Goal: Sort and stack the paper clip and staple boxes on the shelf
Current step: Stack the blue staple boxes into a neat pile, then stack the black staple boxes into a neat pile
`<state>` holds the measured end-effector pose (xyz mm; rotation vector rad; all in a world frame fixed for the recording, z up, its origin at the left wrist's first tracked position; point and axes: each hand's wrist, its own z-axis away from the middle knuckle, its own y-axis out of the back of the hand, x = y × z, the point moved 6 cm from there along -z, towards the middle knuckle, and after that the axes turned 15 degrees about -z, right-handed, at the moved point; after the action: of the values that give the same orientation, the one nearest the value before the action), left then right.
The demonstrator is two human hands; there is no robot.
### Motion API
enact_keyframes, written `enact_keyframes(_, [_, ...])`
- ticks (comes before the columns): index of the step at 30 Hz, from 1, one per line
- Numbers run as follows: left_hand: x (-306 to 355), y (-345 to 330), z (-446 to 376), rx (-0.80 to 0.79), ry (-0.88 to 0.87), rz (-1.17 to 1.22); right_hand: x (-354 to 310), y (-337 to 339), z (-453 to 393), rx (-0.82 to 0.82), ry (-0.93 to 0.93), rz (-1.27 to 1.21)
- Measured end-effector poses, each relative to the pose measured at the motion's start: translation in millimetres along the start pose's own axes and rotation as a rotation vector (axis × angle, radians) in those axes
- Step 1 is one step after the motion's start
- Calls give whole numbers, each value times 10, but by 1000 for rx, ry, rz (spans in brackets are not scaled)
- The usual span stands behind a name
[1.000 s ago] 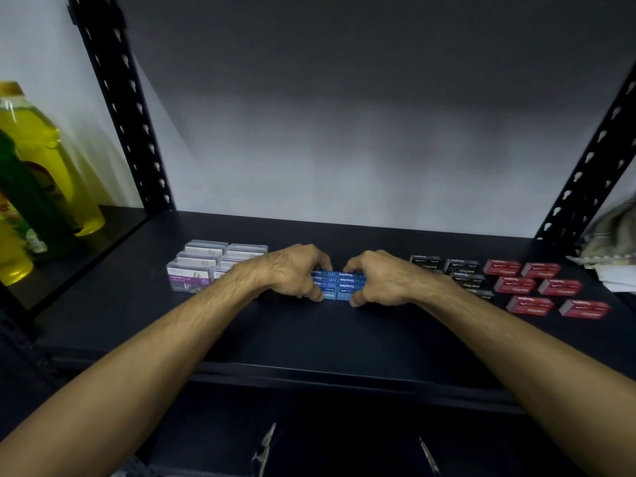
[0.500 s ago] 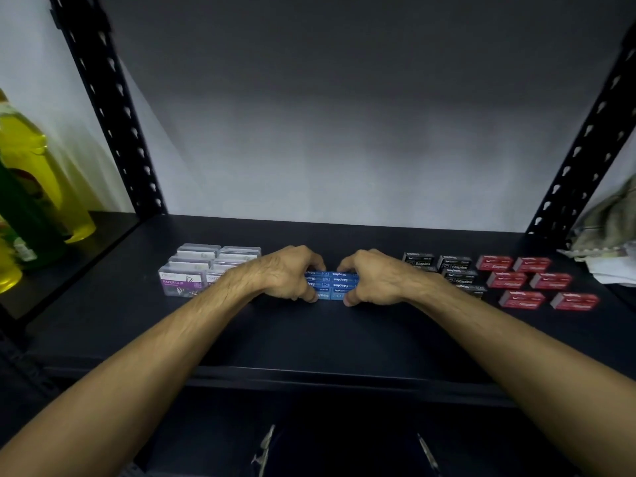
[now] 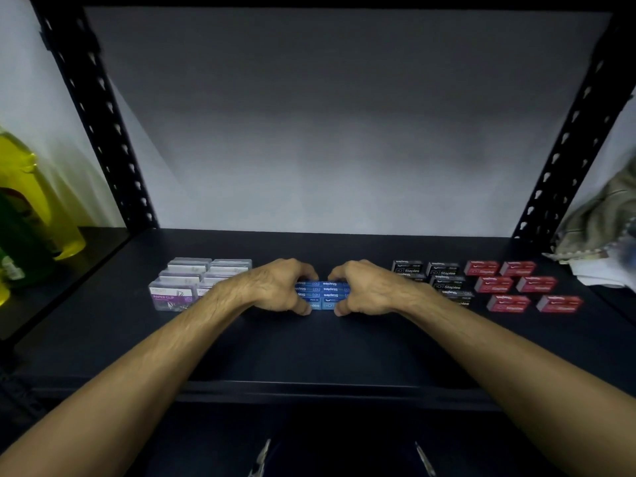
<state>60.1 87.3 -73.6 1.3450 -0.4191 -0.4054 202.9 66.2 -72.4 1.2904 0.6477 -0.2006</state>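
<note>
A block of several blue staple boxes (image 3: 323, 293) sits mid-shelf on the black shelf (image 3: 309, 349). My left hand (image 3: 278, 287) grips the block's left side, fingers curled over its far edge and thumb at the front. On the block's right side my right hand (image 3: 368, 287) grips it the same way. Clear paper clip boxes (image 3: 186, 287) with purple labels stand in rows to the left. To the right lie black staple boxes (image 3: 444, 275), then red staple boxes (image 3: 516, 285) spread apart. The hands hide both ends of the blue block.
Yellow and green bottles (image 3: 24, 218) stand on the neighbouring shelf at far left. Crumpled cloth and paper (image 3: 599, 228) lie at far right. Black perforated uprights (image 3: 99, 108) frame the bay. A grey wall closes the back.
Both hands stay clamped on the blue block. The view has tilted up slightly, so the shelf contents sit a little lower in frame.
</note>
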Motion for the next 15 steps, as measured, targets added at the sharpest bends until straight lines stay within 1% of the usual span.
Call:
enact_keyframes(4, [-23,103,38,30,9,-17,24,81,44,34,11,9])
enact_keyframes(7, [48,285,65,147,-14,-19,66,206,132,61,7,1])
enact_keyframes(11, [359,468,-14,292,-98,95,232,430,315,116,-24,-48])
enact_keyframes(13, [546,484,-104,332,-140,120,341,560,419,155,-37,-51])
enact_keyframes(15, [747,448,-214,336,-180,146,477,696,547,208,-42,-26])
